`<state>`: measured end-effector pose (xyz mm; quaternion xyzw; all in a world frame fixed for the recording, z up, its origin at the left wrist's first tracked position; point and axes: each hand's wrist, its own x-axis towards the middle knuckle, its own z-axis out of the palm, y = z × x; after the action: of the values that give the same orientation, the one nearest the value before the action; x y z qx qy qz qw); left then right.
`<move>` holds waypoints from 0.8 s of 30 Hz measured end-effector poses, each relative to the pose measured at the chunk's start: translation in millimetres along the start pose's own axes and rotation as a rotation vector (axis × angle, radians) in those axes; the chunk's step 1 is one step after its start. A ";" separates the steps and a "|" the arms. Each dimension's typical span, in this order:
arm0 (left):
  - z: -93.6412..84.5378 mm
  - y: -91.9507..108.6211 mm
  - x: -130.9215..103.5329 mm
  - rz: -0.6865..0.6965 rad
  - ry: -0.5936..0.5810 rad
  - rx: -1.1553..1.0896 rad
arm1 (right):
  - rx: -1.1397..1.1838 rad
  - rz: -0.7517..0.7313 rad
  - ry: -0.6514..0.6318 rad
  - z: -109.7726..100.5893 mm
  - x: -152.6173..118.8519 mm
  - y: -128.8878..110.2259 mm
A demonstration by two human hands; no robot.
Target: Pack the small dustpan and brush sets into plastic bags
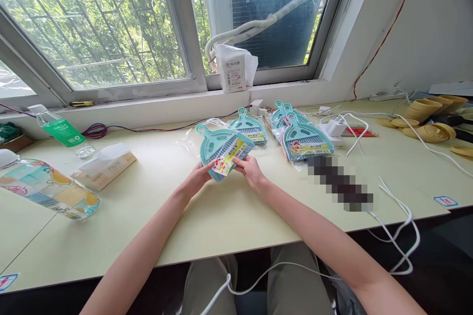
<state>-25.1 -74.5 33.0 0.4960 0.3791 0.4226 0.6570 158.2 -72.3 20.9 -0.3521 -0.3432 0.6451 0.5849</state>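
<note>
A teal dustpan-and-brush set (216, 146) with a colourful label is tilted above the table, a clear plastic bag bunched about its handle end. My left hand (199, 177) grips its lower left edge. On the right side, my right hand (250, 170) pinches the edge by the label, thumb on top. Just behind lies another bagged dustpan set (249, 125) on the table. To the right, several more sets (305, 138) are piled in clear bags, with a bit of pink showing among the teal. Fingers beneath the held set are hidden.
On the left stand a green-labelled bottle (61, 130), a large patterned bottle (48, 187) and a tissue pack (105, 167). A blurred dark object (342, 184), white cables (399, 206), a white charger (335, 128) and yellowish cups (424, 108) occupy the right. A window sill runs behind.
</note>
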 end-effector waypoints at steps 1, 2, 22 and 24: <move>1.2 0.2 0.4 0.007 -0.001 0.016 | 0.000 -0.002 0.004 0.4 0.0 -0.1; 2.0 0.2 1.4 0.026 0.019 0.034 | 0.001 -0.005 0.008 0.9 -0.1 -0.2; 9.0 0.2 -1.0 0.602 0.350 1.422 | -0.137 -0.054 0.032 4.9 -0.9 1.7; 9.1 0.3 -1.0 0.601 0.367 1.392 | -0.134 -0.059 0.029 3.9 -0.7 2.2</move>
<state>-17.2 -78.4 35.5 0.7979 0.5088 0.3225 -0.0215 153.7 -73.3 21.1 -0.3894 -0.3872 0.5979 0.5839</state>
